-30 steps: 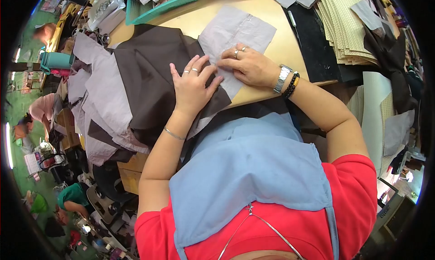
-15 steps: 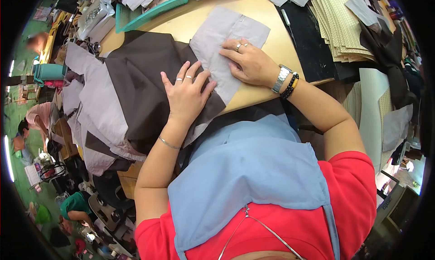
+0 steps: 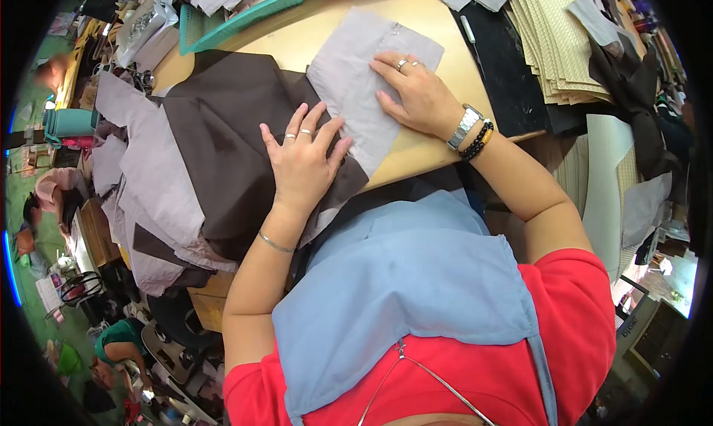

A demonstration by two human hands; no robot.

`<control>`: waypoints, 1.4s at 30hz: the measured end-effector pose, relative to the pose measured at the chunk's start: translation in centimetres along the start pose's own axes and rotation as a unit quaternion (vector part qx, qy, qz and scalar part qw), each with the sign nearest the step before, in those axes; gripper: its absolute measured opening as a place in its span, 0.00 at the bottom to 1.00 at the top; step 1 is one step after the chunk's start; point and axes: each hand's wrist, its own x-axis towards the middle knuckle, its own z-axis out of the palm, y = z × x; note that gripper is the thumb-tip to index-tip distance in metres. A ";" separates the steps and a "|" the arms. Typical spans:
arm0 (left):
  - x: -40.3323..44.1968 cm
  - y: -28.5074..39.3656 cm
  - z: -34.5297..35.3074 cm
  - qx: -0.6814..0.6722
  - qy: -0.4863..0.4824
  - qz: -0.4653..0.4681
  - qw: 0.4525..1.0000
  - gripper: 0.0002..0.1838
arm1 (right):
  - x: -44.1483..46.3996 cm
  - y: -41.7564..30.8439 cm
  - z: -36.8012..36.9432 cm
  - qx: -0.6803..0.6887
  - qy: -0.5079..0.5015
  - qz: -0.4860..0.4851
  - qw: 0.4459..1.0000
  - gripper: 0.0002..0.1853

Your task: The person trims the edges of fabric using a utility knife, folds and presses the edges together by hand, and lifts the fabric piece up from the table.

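Observation:
My left hand [image 3: 306, 153] lies with its fingers spread on dark brown fabric [image 3: 230, 129], its fingertips close to the edge of a pale grey-lilac fabric piece [image 3: 349, 69]. My right hand [image 3: 422, 95] rests on that pale piece, fingers loosely bent and thumb apart, nothing held. Flat on the wooden table [image 3: 423, 17], the pale piece shows a short seam or slit near its upper right. The brown fabric has a pale underside [image 3: 148, 158] turned out at the left, where the bunched cloth hangs over the table's edge.
A teal basket [image 3: 245, 25] of cloth pieces stands at the back. To the right, a white pen [image 3: 467, 29] lies on a black surface beside stacked cream patterned sheets [image 3: 557, 47]. Other people [image 3: 122, 340] are in the background at left.
My right hand has shifted slightly up and right across the pale fabric, its fingers and thumb spreading a little wider. My left hand stays almost in place.

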 end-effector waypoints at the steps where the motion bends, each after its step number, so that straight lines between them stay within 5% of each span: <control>1: 0.0 0.0 0.0 -0.001 -0.001 0.000 1.000 0.17 | 0.1 0.1 0.1 -0.015 0.002 0.006 1.000 0.25; 14: 0.0 0.0 0.0 -0.019 0.005 -0.004 1.000 0.17 | 1.9 2.6 -0.3 -0.164 -0.051 0.127 0.977 0.38; 20: 0.0 0.0 0.2 -0.023 0.006 -0.007 1.000 0.16 | 2.5 5.6 0.2 -0.242 0.012 0.144 0.960 0.39; 24: -0.1 -0.1 0.3 -0.028 0.018 -0.005 0.999 0.17 | -0.1 1.4 -1.2 -0.136 -0.038 -0.012 0.990 0.36; 35: -0.1 0.0 0.3 -0.033 0.014 -0.008 0.999 0.16 | 2.2 4.5 -1.5 -0.252 -0.042 0.113 0.960 0.31; 38: 0.1 -0.1 0.2 -0.041 0.020 -0.010 0.999 0.16 | 1.8 3.1 -1.0 -0.209 -0.012 0.011 0.978 0.30; 42: -0.2 -0.1 0.4 -0.046 0.014 -0.019 0.999 0.15 | -0.6 -3.4 -0.6 0.026 -0.119 -0.143 0.982 0.27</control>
